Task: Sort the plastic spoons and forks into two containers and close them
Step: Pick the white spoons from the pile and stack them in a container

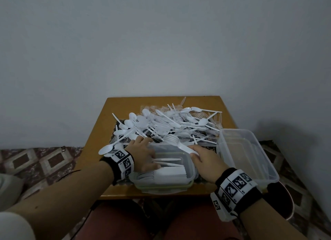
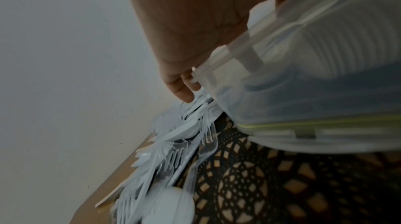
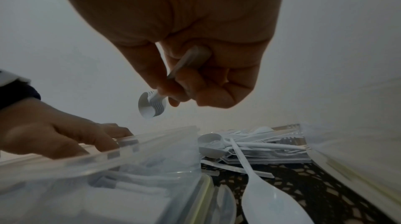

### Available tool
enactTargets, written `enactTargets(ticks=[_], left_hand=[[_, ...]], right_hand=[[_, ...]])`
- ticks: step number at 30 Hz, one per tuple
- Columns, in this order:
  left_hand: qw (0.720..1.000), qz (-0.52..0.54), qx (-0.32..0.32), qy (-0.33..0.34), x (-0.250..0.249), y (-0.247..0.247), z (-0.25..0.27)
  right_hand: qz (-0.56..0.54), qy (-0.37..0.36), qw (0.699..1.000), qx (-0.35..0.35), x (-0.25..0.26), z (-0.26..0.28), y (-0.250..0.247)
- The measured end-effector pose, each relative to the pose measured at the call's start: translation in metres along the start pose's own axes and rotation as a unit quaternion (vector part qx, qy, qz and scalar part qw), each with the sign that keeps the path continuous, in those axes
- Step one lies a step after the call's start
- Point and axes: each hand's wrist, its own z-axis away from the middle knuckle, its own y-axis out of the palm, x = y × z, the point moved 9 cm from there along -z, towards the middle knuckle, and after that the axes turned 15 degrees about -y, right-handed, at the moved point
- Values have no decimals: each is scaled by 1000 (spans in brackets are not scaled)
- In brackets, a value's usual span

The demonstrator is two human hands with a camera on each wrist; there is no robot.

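Right grip (image 1: pixel 200 161) clamped on nested spoons (image 1: pixel 172 140) at 12 o'clock of container (image 1: pixel 189 170); left grip (image 1: pixel 145 154) fingers spread over its rim.

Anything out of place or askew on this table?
One white spoon sticks out past the table's left edge, apart from the main cutlery pile. The empty container overhangs the right edge. Nothing looks broken.

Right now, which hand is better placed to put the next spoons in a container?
Right. The right hand already grips a nested spoon stack above the container; the left hand rests on the container's rim.
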Motion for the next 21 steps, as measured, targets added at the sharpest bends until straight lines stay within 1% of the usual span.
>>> enactTargets(ticks=[4, 8, 13, 16, 19, 21], left_hand=[[1000, 0, -18, 19, -1, 5, 6], [998, -8, -55, 38, -3, 6, 6], [997, 15, -61, 42, 0, 7, 6], [996, 47, -62, 40, 2, 5, 9], [994, 81, -60, 32, 5, 5, 12], [995, 86, -53, 23, 7, 7, 15]], right_hand=[[-1, 4, 1000, 13, 2, 0, 3], [8, 12, 1000, 18, 1, 1, 9], [13, 10, 1000, 19, 5, 3, 9], [57, 8, 997, 59, 6, -3, 11], [122, 9, 985, 126, 8, -15, 12], [152, 3, 973, 177, 13, -27, 15]])
